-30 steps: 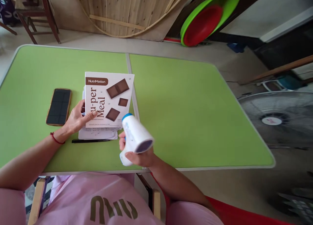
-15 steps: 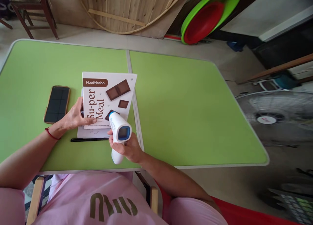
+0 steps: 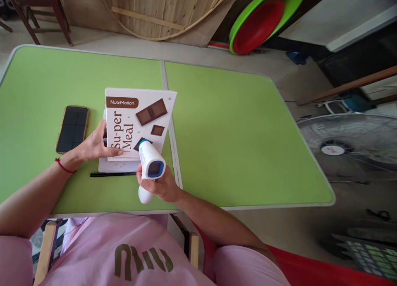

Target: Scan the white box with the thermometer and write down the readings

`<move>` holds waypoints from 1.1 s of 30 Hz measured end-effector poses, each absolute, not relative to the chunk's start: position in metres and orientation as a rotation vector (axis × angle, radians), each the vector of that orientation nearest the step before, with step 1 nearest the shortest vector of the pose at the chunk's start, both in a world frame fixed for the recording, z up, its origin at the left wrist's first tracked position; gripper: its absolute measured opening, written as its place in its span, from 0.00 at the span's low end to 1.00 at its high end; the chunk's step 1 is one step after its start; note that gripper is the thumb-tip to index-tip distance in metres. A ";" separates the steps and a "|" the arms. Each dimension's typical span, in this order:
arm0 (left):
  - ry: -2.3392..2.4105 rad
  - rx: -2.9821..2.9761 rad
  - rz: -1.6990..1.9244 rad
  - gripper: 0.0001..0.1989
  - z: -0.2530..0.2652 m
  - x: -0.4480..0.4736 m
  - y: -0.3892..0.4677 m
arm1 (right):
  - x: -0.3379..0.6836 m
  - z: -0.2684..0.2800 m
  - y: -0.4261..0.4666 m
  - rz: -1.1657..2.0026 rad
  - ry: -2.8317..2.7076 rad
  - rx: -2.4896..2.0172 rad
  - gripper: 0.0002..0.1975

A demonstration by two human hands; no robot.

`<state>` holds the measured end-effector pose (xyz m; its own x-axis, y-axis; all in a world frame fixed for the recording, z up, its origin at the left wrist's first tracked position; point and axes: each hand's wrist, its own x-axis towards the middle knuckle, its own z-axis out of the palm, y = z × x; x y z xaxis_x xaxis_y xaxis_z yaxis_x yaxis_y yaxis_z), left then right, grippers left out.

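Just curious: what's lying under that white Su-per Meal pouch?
White paper sheets stick out beneath the pouch, resting on the green table. The pouch covers most of them.

Soft, even daylight fills the scene, bright and without harsh glare. The green table [image 3: 235,128] shows only faint shadows beneath the hands and papers. The centre is sharp; printed letters read clearly. Toward the right edge and lower right corner, the fan [image 3: 350,147] and floor smear and stretch with wide-angle distortion.

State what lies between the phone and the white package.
In the head view, the left hand lies between the phone and the package, its fingers gripping the package's edge.
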<state>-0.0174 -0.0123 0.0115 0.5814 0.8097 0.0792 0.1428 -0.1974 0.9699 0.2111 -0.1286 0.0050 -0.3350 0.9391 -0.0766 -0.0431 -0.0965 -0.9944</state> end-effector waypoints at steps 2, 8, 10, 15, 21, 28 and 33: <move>0.763 1.681 0.774 0.39 0.008 -0.017 -0.011 | 0.211 0.004 -0.128 1.542 -1.364 -1.051 0.20; 0.767 1.659 0.794 0.41 0.001 -0.017 -0.009 | 0.212 0.004 -0.128 1.524 -1.370 -1.020 0.16; 0.767 1.663 0.803 0.41 0.001 -0.018 -0.009 | 0.212 0.005 -0.127 1.523 -1.366 -1.019 0.16; 0.750 1.700 0.788 0.40 0.001 -0.018 -0.009 | 0.212 0.006 -0.127 1.531 -1.376 -1.007 0.16; 0.708 1.728 0.801 0.38 0.005 -0.017 -0.010 | 0.210 0.006 -0.127 1.547 -1.377 -1.012 0.16; 0.782 1.772 0.671 0.38 0.017 -0.018 -0.010 | 0.211 0.005 -0.128 1.567 -1.340 -1.042 0.17; 0.779 1.858 0.690 0.39 0.017 -0.019 -0.009 | 0.210 -0.001 -0.126 1.555 -1.303 -1.041 0.16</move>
<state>-0.0185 -0.0092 0.0174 0.6347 0.7630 0.1222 0.2137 -0.3253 0.9211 0.2104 -0.1263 -0.0013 -0.3073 0.9482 -0.0809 -0.0869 -0.1126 -0.9898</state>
